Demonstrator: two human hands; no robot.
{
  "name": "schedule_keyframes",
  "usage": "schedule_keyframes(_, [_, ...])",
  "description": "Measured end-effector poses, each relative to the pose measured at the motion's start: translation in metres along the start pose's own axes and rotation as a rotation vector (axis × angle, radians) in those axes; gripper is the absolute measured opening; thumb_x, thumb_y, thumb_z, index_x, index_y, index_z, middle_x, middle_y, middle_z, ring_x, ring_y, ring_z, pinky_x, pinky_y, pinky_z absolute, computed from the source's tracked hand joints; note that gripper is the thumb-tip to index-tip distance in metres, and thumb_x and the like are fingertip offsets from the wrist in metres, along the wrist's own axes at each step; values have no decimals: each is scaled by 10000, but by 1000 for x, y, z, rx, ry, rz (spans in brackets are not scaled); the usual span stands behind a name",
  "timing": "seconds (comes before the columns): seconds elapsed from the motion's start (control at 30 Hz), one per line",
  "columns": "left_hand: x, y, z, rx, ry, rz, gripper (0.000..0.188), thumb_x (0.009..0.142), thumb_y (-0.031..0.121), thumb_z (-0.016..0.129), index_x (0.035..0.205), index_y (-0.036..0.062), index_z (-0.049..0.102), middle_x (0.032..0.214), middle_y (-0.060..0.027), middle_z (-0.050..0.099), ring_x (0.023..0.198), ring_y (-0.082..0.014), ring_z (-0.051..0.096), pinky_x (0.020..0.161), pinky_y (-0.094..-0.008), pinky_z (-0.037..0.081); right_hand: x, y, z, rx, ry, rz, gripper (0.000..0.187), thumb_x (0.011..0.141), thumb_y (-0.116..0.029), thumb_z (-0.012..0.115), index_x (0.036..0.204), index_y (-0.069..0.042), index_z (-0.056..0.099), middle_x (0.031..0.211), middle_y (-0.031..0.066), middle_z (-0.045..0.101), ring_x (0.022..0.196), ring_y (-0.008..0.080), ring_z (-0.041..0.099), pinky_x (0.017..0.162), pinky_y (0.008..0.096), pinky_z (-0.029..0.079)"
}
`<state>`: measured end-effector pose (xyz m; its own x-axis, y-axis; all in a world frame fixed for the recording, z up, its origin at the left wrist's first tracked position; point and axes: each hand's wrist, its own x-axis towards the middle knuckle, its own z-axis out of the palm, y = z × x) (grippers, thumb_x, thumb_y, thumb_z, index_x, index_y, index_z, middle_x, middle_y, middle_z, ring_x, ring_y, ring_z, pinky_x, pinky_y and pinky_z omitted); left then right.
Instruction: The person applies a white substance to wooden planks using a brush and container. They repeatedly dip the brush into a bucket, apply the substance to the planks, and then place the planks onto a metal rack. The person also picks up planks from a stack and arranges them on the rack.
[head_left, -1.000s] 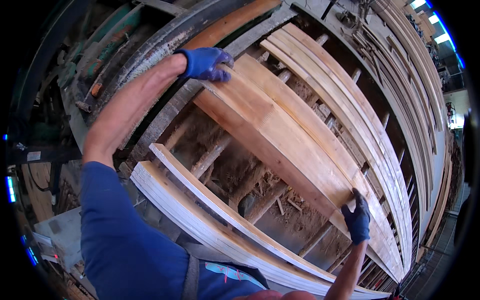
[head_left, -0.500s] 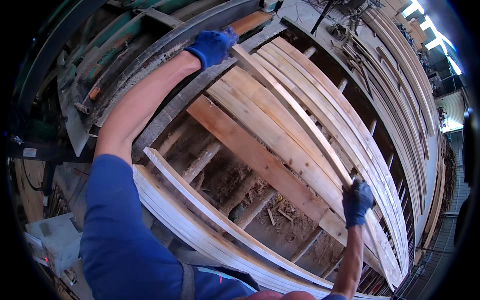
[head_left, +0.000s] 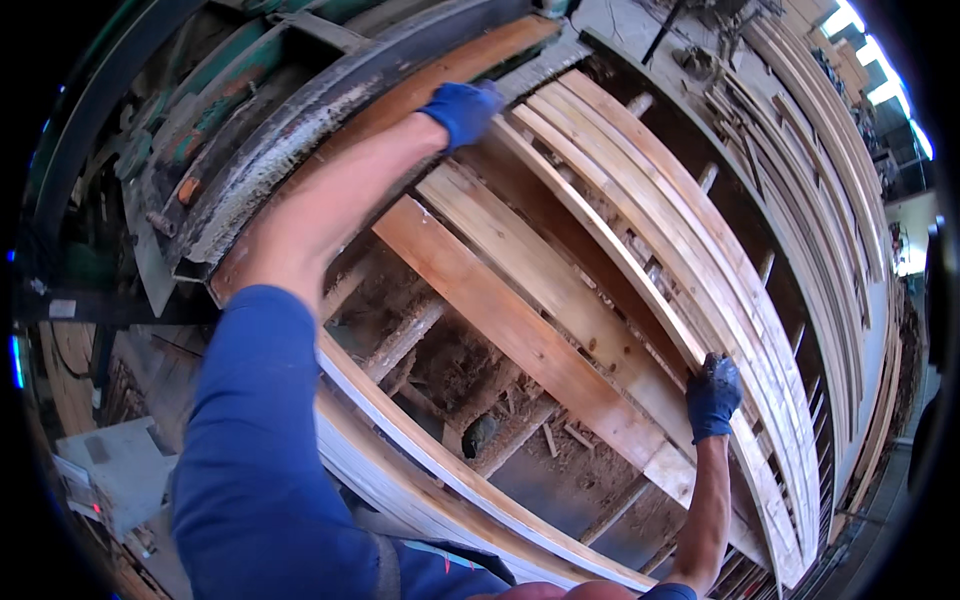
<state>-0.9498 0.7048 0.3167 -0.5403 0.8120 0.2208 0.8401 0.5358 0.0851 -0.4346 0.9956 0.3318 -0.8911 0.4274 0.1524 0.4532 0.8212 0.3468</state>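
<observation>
My left hand (head_left: 462, 112), in a blue glove, is at the far end of a long wooden board (head_left: 606, 246). Its fingers are blurred but look closed round the end. Farther down, my right hand (head_left: 714, 397), in a darker glove, grips the same board by its near part. This board is tilted up, so a pale narrow edge and a shaded brown face show. Left of it lies a flat pale plank (head_left: 520, 255), and beside that a reddish plank (head_left: 500, 315). Several pale boards (head_left: 690, 240) lie side by side to its right.
The boards rest across rollers (head_left: 405, 340) over a pit of wood scraps (head_left: 490, 370). A reddish board (head_left: 440, 72) runs along a rough metal beam (head_left: 250, 150) at upper left. White-edged boards (head_left: 420, 440) are stacked near my body. Long timber strips (head_left: 800, 200) lie at far right.
My left hand has moved right and slightly down with the board's end, and the board has tipped to show its shaded face. More of the reddish board by the metal beam shows.
</observation>
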Motion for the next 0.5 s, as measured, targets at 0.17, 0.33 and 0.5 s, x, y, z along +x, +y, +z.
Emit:
schedule_keyframes(0.17, [-7, 6, -36, 138, 68, 43, 217, 734, 64, 617, 948, 51, 580, 988, -164, 611, 848, -353, 638, 696, -458, 526, 0, 5, -33, 68, 15, 19, 315, 673, -267, 774, 830, -99, 559, 774, 118, 561, 752, 321, 578, 626, 433, 468])
schedule_keyframes(0.33, [-110, 20, -91, 141, 180, 216, 221, 739, 101, 645, 952, 54, 607, 929, -141, 592, 783, -275, 646, 599, -379, 524, -95, -25, -83, 77, 31, -1, 155, 674, -62, 592, 791, -61, 491, 772, 149, 514, 735, 339, 534, 610, 452, 440])
schedule_keyframes(0.5, [-265, 24, -113, -17, -191, 115, 465, 773, 242, 674, 1159, 8, 565, 1176, -240, 564, 1042, -381, 577, 829, -471, 501, -193, -69, -96, 245, -274, 29, 310, 606, -188, 735, 792, -85, 510, 777, 135, 534, 726, 342, 542, 609, 447, 440])
